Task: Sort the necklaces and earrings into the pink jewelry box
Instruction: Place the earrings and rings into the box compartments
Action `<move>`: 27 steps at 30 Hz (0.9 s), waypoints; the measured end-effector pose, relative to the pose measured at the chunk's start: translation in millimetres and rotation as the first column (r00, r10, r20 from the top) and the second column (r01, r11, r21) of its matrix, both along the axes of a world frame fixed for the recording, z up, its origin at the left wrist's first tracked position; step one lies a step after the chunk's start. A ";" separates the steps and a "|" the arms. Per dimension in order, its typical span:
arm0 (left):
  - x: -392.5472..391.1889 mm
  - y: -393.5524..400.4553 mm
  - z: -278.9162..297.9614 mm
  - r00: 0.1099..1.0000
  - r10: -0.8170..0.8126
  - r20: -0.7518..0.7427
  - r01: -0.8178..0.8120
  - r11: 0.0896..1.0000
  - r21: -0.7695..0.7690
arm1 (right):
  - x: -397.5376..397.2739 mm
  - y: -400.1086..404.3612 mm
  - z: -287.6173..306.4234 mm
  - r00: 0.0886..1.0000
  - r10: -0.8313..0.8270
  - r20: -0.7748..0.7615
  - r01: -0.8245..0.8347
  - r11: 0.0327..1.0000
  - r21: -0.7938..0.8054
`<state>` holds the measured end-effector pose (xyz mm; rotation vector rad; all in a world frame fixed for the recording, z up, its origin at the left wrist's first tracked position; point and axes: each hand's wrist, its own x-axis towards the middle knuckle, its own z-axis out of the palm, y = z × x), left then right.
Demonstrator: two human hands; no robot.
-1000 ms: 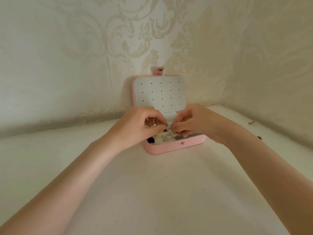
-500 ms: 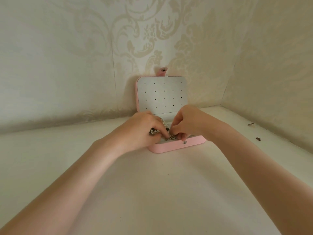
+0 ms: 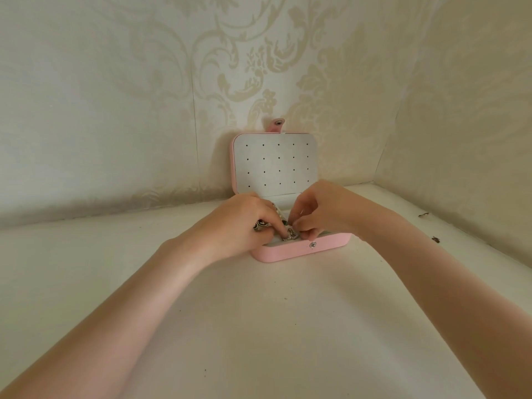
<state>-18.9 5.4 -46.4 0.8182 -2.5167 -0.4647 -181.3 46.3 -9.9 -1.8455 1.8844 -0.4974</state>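
Surface: off-white table (image 3: 259,326); small dark bits near its right edge.
Box: pink rectangular jewelry box (image 3: 302,250) at the far edge, lid upright, long axis left-right.
Hands: left hand (image 3: 239,223) and right hand (image 3: 322,211) meet over the tray.
Grip: both pinch a small silver-toned jewelry piece (image 3: 290,234), just behind the front wall.
Obstacle: dark patterned beads (image 3: 260,225) under the left hand.

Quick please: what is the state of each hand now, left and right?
Left hand: fingers curled, gripping jewelry over the pink box.
Right hand: pinching a small metal piece.
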 end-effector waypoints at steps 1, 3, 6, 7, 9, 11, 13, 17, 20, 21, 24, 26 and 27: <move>-0.1 0.0 -0.2 1.000 0.000 -0.003 0.000 1.000 0.002 | -1.0 0.9 -0.1 1.000 0.015 -0.007 -0.015 1.000 -0.017; -0.2 0.0 -0.5 1.000 0.005 -0.012 -0.005 1.000 0.008 | -0.6 2.0 -2.2 0.999 0.047 -0.019 -0.048 0.998 -0.047; 0.1 0.1 -0.3 1.000 0.005 -0.025 -0.005 1.000 0.014 | 0.4 2.7 -6.4 0.997 0.068 -0.040 -0.071 0.993 -0.098; 0.2 -0.1 -0.3 1.000 0.004 -0.025 -0.003 1.000 0.019 | 0.8 2.1 -7.2 0.996 0.074 -0.053 -0.079 0.991 -0.110; 0.3 0.0 -0.2 1.000 0.004 -0.022 -0.004 1.000 0.029 | 2.8 0.2 -8.4 0.991 0.085 -0.104 -0.098 0.987 -0.127; 0.0 0.5 -0.4 1.000 0.004 -0.023 -0.003 0.999 0.033 | 5.8 -1.0 -9.8 0.981 0.085 -0.172 -0.111 0.983 -0.148; -0.1 0.7 -0.7 1.000 0.002 -0.025 -0.002 0.999 0.035 | 6.8 -0.5 -11.2 0.976 0.087 -0.198 -0.122 0.977 -0.175; -0.2 0.5 0.4 1.000 -0.001 -0.017 0.001 0.999 0.044 | 0.7 4.5 -13.2 0.995 0.065 -0.078 -0.079 0.976 -0.201; 0.1 1.5 2.7 0.998 -0.003 -0.055 0.005 0.999 0.045 | -4.0 5.6 -14.0 1.000 0.016 0.012 -0.013 0.976 -0.218; 0.3 1.8 3.2 0.998 -0.001 -0.068 0.004 0.999 0.046 | -5.1 5.4 -14.3 1.000 0.005 0.025 0.001 0.975 -0.221; 0.3 1.7 3.1 0.997 0.019 -0.076 -0.017 1.000 0.027 | -5.4 5.3 -14.7 0.999 0.005 0.047 0.005 0.978 -0.209; 0.4 -0.4 2.2 0.995 0.040 -0.094 -0.038 0.999 0.013 | -5.9 5.7 -14.1 0.999 0.001 0.053 0.011 0.977 -0.215; 0.1 -1.0 2.2 0.993 0.048 -0.110 -0.046 0.999 0.015 | -7.2 6.1 -13.5 0.998 -0.008 0.060 0.021 0.974 -0.226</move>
